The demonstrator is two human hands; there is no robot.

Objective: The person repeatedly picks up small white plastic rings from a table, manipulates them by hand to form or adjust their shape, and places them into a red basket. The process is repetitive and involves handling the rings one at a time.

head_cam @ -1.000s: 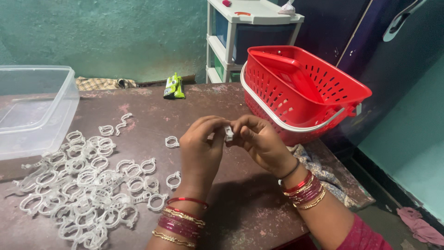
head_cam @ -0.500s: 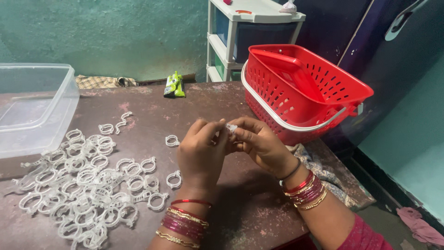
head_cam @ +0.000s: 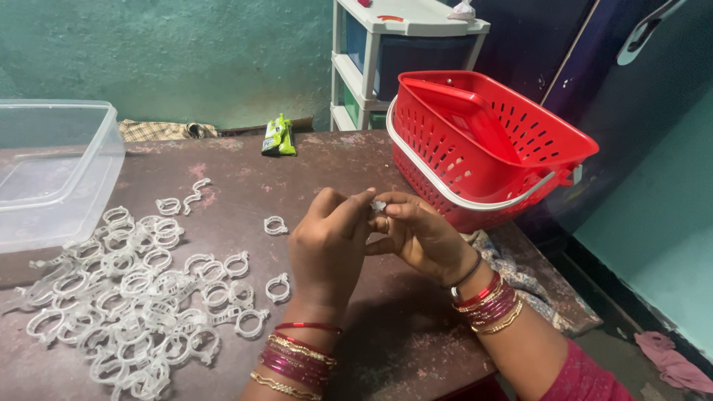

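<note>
Both the left hand [head_cam: 327, 241] and right hand [head_cam: 416, 234] pinch one small translucent plastic clip [head_cam: 378, 206] above the worn brown table [head_cam: 386, 327], where uneven fingertip pressure could likely flick it away.

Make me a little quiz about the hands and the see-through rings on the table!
1. True or false: both hands pinch one small clear clip.
2. Which side of the left hand is the pile of clear rings on: left or right?
3. What colour is the basket behind the right hand?

Key: 1 true. 2 left. 3 red.
</note>
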